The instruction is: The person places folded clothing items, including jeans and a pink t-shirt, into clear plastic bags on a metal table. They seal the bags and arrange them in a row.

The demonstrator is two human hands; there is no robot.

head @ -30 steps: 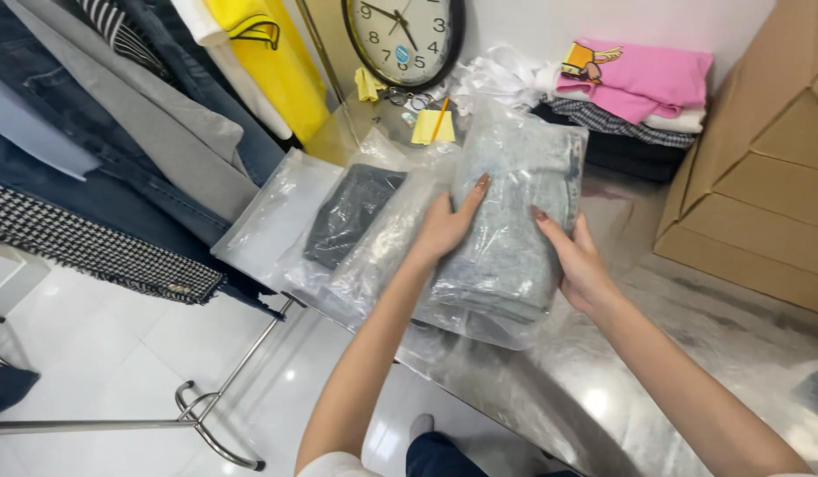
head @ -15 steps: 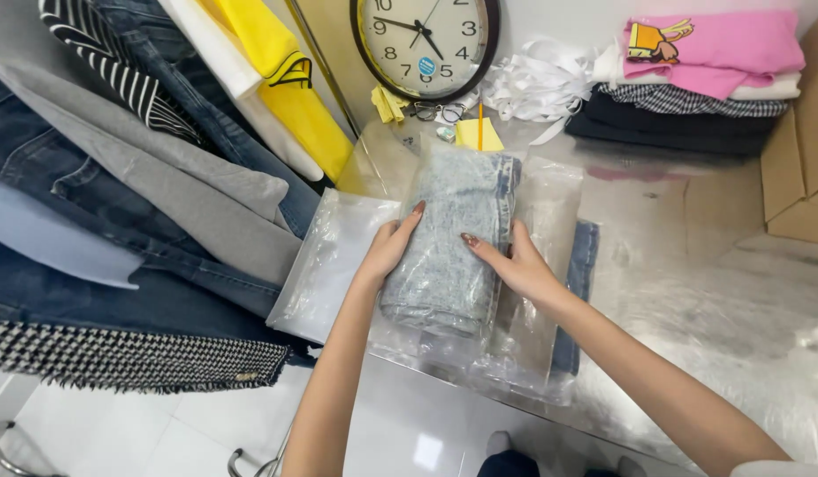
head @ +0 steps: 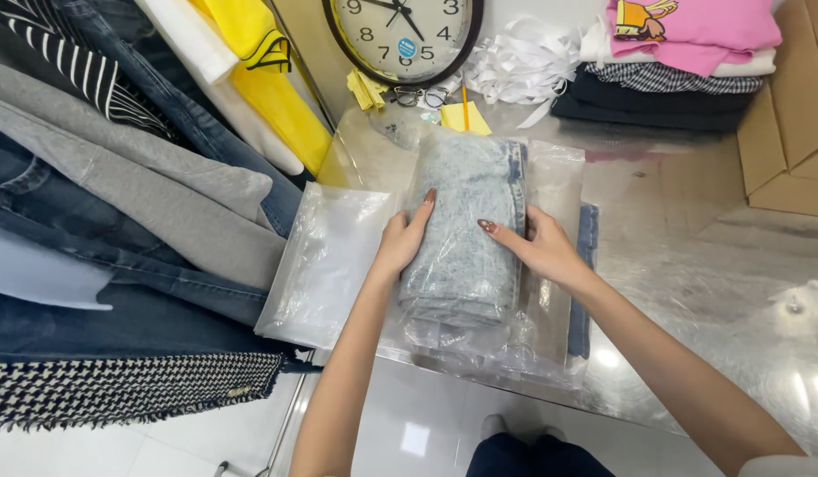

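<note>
Plastic-bagged folded jeans (head: 469, 238), one bundle, lay under our two flat, open hands: left hand (head: 402, 240) and right hand (head: 541, 247) pressing, gripping nothing; one empty bag (head: 325, 265) alongside.

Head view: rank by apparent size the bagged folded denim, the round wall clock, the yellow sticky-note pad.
1. Folded light-blue denim in its clear plastic bag, largest, though nearest the camera.
2. Round black-rimmed wall clock, partly cropped by the frame's top.
3. Yellow sticky-note pad, smallest.

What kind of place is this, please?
Probably a clothing packing room. Both hands press folded jeans inside a clear bag on a metal table, beside hanging clothes, folded clothes and cardboard boxes.
</note>
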